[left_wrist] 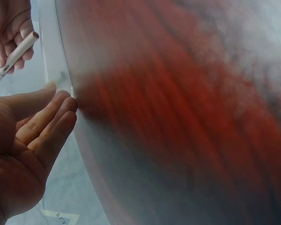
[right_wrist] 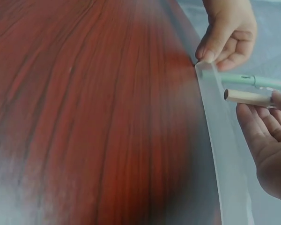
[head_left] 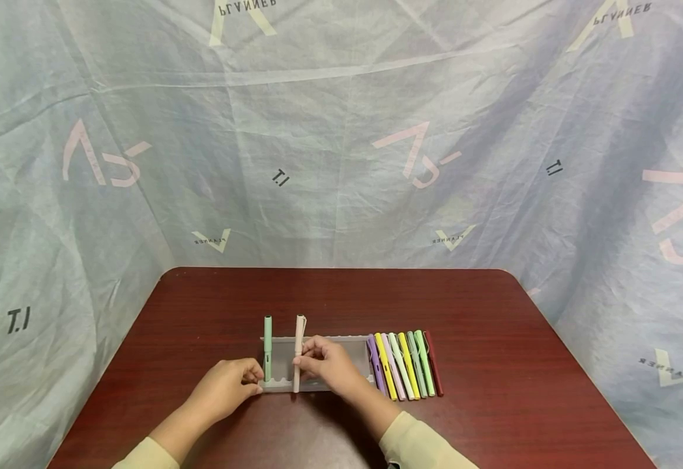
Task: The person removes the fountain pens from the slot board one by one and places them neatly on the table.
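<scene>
A clear plastic tray with notched edges lies on the table. My left hand pinches its front left corner between thumb and fingers, as the right wrist view also shows. A mint green pen lies across the tray at its left end, close to those fingers. My right hand pinches a pale pink pen by its middle, over the tray and to the right of the green pen. In the right wrist view the pink pen's end points past the tray's front wall.
Right of the tray a row of several pens lies side by side, among them a purple pen, a yellow pen and a dark red pen. The dark red wooden table is backed by a printed cloth.
</scene>
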A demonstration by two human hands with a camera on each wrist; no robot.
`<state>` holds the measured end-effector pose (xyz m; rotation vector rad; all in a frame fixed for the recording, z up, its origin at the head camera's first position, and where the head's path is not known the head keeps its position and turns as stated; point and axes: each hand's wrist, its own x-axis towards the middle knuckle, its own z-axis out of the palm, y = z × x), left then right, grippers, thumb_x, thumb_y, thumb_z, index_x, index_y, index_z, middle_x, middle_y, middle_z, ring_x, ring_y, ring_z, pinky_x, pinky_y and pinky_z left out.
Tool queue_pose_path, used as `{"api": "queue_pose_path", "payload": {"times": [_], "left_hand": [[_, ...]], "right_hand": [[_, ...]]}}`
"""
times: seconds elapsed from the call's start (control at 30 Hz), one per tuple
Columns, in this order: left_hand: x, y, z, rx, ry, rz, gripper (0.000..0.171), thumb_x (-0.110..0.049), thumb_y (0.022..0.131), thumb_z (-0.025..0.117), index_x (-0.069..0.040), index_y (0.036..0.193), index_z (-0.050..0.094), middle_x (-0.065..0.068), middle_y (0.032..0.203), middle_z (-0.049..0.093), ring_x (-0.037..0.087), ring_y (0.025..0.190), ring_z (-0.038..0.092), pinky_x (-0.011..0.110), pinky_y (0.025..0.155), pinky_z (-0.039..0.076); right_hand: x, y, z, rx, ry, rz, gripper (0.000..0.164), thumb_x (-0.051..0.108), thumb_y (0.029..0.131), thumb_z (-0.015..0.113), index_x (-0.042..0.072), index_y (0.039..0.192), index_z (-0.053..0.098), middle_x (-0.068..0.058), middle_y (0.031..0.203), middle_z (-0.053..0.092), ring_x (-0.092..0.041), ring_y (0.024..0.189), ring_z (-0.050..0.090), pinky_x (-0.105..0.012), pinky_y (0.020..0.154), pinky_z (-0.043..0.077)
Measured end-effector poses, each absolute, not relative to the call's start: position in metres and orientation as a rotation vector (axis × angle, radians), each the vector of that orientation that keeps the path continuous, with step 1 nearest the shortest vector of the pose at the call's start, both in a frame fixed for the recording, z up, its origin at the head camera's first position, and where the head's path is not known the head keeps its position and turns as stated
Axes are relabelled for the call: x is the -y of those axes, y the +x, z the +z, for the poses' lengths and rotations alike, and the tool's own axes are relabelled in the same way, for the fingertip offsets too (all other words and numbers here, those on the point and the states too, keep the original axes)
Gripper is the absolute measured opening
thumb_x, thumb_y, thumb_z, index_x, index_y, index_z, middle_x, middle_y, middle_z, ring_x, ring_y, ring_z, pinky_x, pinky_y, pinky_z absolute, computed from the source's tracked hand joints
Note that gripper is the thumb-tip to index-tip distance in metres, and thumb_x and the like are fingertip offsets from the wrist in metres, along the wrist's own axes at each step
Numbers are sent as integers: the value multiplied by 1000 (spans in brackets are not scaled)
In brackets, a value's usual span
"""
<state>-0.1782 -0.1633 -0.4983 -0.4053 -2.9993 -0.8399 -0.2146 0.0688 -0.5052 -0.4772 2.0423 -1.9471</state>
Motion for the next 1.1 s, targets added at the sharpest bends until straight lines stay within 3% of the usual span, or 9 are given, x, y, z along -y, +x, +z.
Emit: {"api": "queue_pose_path", "payload": {"times": [0.2,0.47,0.8,1.1], "left_hand": [[163,-178,-498,3009,-399,-846,18,-18,78,81,-26,84,66,-14,82,70,5,80,66,30,74,53],[164,-178,-497,2999,-410,-856,18,-18,79,81,-26,84,66,-15,81,69,4,80,66,29,73,53],[164,-178,-499,2978,-421,-840,18,-18,78,82,-25,83,66,-15,79,69,2,78,65,27,71,52],[164,-177,-498,2984,-424,-846,18,-18,78,81,-25,83,66,-15,79,69,3,78,65,28,71,52]], "right_hand": [[-81,-215,-508,-2012,-473,-1950,23,6,90,69,-11,103,58,-24,92,67,-16,76,67,-49,77,58],[-98,-217,-509,-2053,-424,-1932,23,9,90,70,-8,102,59,-11,87,67,-15,74,67,-42,73,60],[-121,-217,-507,-2052,-407,-1920,24,9,92,68,-9,104,58,-23,95,67,-20,80,69,-45,77,59],[-140,-215,-506,-2076,-375,-1919,25,10,92,68,-9,105,57,-17,93,67,-19,79,68,-44,75,60]]}}
